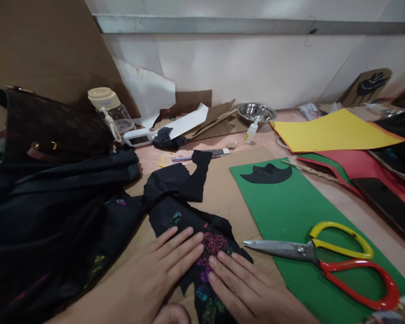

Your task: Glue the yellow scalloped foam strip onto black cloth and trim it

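A piece of black fabric printed with shiny coloured flowers lies on brown cardboard in front of me. My left hand rests flat on its left part, fingers stretched out. Flat on its right part lies my right hand, fingers extended and close to the left fingertips. To the right, scissors with one yellow and one red handle lie with closed blades partly on a green sheet. A black cut-out shape sits on that sheet's far end.
Dark cloth and a brown bag fill the left. Behind stand a jar, a white digital timer, a metal bowl and a small glue bottle. Yellow and red sheets and a phone lie right.
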`<control>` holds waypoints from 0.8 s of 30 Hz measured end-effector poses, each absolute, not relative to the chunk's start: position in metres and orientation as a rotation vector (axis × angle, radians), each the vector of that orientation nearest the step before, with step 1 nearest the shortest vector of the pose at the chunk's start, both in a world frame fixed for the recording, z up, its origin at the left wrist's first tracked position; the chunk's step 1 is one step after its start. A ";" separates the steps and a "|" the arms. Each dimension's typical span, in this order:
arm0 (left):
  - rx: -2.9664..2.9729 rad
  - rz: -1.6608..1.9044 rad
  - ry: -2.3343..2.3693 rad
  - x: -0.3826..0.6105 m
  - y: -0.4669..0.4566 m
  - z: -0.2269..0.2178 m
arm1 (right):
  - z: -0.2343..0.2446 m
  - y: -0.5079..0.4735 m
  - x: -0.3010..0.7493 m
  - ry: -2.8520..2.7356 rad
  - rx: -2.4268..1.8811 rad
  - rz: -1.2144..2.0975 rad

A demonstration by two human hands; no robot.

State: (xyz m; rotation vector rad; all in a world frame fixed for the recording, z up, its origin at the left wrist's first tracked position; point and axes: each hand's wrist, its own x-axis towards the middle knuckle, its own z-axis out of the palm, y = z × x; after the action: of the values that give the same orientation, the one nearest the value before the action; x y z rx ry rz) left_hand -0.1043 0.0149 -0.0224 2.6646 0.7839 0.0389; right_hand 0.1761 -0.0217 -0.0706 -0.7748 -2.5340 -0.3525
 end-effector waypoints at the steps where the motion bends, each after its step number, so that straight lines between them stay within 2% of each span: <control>1: 2.645 0.050 0.812 -0.106 0.016 -0.025 | -0.069 -0.022 0.176 -2.528 -0.775 -0.350; 6: 2.571 -0.011 0.880 -0.106 0.011 -0.026 | -0.050 -0.027 0.188 -2.614 -0.832 -0.284; 12: 2.507 -0.014 0.698 -0.091 0.003 -0.005 | -0.038 -0.041 0.215 -2.765 -0.727 -0.214; 20: 2.452 -0.096 0.687 -0.080 -0.005 -0.008 | -0.032 -0.056 0.208 -2.743 -0.686 -0.260; 24: 2.440 -0.162 0.721 -0.075 -0.012 -0.001 | -0.019 -0.056 0.204 -2.671 -0.676 -0.154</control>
State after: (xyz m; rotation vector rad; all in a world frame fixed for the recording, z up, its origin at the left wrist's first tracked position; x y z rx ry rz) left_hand -0.0747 -0.0118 -0.0009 2.4401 0.7212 -0.1617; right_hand 0.2036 -0.0556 -0.0194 -0.6760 -2.6709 -0.1538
